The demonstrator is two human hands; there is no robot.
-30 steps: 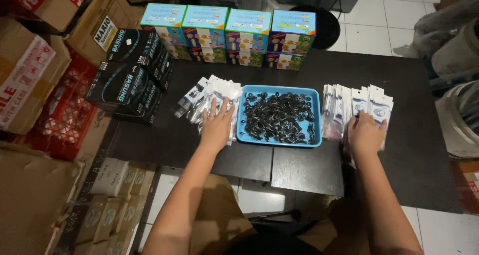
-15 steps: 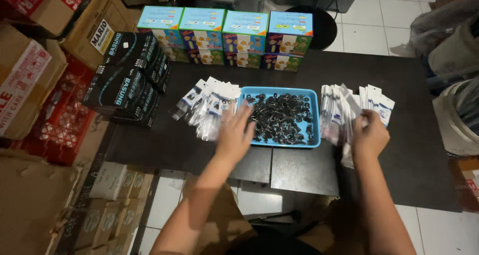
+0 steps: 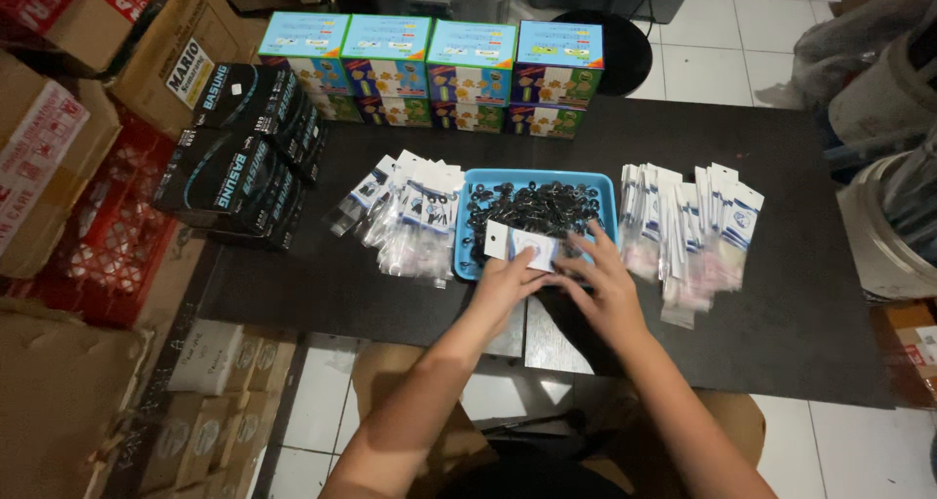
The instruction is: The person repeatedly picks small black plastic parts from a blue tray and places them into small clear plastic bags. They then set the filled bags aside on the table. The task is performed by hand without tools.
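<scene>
Hands meet over the near edge of the blue plastic tray, which sits in the middle of the black table so that both reach it equally. The left hand pinches a small clear packet with a white header card at its lower left corner, thumb and fingertips pressed on it, holding it flat and level just above the tray's front rim. The right hand comes in from the other side with its fingers loosely spread and curled; its fingertips touch the packet's right edge, as if to steady or open it, though whether they actually grip it cannot be told. The tray is filled with small dark metal clips, heaped loosely, right under the packet. Left of the tray lies a fanned pile of packets with dark contents; right of it a larger pile of flat white-and-blue packets, so each pile lies beside its own hand. Along the far edge stand four colourful cartons in a row, and stacked black boxes rest at the table's left end, out of the working space.
</scene>
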